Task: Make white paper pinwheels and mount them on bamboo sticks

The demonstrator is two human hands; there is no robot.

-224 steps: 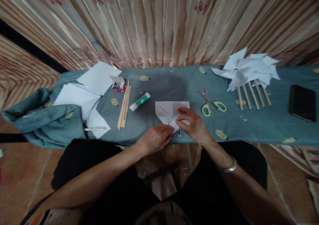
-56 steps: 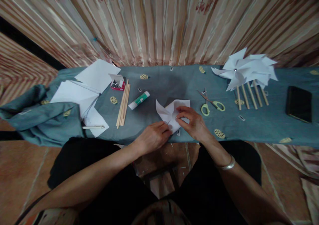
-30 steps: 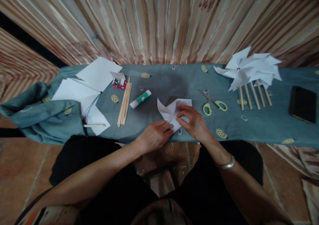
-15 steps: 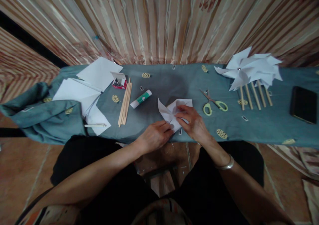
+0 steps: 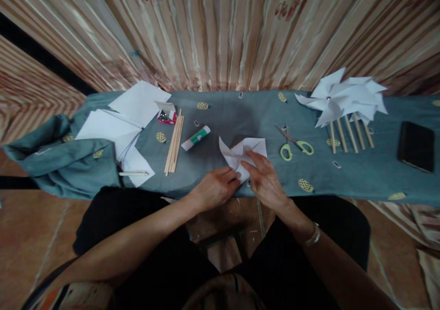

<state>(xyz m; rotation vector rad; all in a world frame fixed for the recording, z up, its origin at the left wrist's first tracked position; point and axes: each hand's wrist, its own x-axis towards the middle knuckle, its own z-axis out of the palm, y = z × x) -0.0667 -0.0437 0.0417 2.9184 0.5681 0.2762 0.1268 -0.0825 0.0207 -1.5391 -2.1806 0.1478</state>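
Observation:
A white paper pinwheel (image 5: 228,153), partly folded with its points curling up, rests near the front edge of the cloth-covered table. My left hand (image 5: 216,187) is closed on its lower left part, with the fingertips pressed together at the paper. From the right, my right hand (image 5: 266,180) reaches over the pinwheel; its thumb and index finger are stretched out and apart, their tips touching the paper near the middle. My fingers hide part of the folds. To the right of the paper lie scissors (image 5: 291,142) with light green handles.
Left of my hands lie a glue stick (image 5: 195,138), several wooden sticks (image 5: 174,144), an open small box of metal pins (image 5: 166,113), paper sheets (image 5: 103,129) and a white pen (image 5: 134,173). Finished pinwheels (image 5: 347,97) and a black phone (image 5: 416,146) lie on the right.
My right hand has shifted slightly down, and its thumb and index finger are spread a bit more over the paper. My left hand keeps its hold. The whole view has moved slightly.

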